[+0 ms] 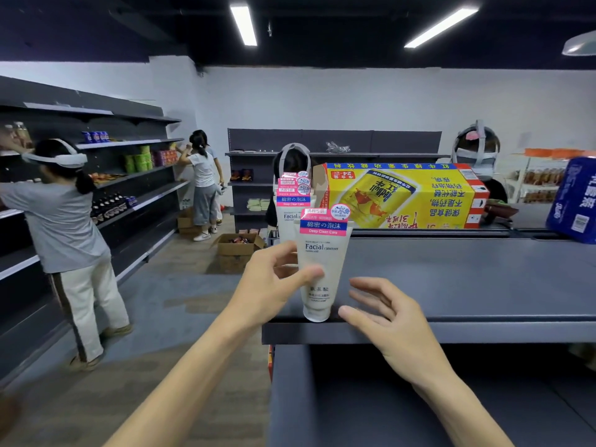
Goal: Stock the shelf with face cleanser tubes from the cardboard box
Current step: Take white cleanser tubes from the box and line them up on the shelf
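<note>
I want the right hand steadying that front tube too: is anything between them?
Nothing visible: the right hand hovers open just right of the front tube, with only bare shelf between. The left hand already pinches it.

Two bare forearms entering from the lower edge, no sleeves in view, left hand [274,279] and right hand [392,321] ungloved, no rings, watch or wristbands seen, fingernails short and unpainted
</note>
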Motion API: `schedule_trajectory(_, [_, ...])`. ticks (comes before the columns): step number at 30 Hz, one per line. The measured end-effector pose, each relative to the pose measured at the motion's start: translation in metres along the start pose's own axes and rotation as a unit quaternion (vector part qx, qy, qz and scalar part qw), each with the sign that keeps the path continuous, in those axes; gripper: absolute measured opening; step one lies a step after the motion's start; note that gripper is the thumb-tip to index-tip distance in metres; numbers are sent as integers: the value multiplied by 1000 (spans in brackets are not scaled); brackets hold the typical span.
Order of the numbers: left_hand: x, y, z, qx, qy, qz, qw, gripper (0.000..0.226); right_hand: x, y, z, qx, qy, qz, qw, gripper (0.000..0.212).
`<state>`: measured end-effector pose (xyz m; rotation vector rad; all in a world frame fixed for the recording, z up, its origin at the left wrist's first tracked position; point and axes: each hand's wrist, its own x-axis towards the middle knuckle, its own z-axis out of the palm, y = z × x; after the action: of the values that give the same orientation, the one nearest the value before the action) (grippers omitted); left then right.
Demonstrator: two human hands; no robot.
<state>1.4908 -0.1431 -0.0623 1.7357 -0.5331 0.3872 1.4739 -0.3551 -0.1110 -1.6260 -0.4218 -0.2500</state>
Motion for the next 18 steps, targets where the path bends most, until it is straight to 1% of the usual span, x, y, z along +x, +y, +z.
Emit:
schedule_trajectory(2, [-1,-2,-6,0,4,-8,1000,29,-6,6,-1,4,11,6,1000,35])
schedule_trajectory(9, [8,-10,-18,11,35,-56,998,27,-13,13,5,25,18,15,999,27])
schedule_trajectory(11, [9,-11,-20,-2,27,-70,997,28,-13,13,7,31,15,15,999,25])
schedule_trajectory(14, [7,-13,-21,-8,15,-70,997,31,-13,12,8,41,10,19,999,25])
schedule_trajectory(18, [-4,-24,-17,52,37,-63,996,39,-15,12,7,46,10,23,999,25])
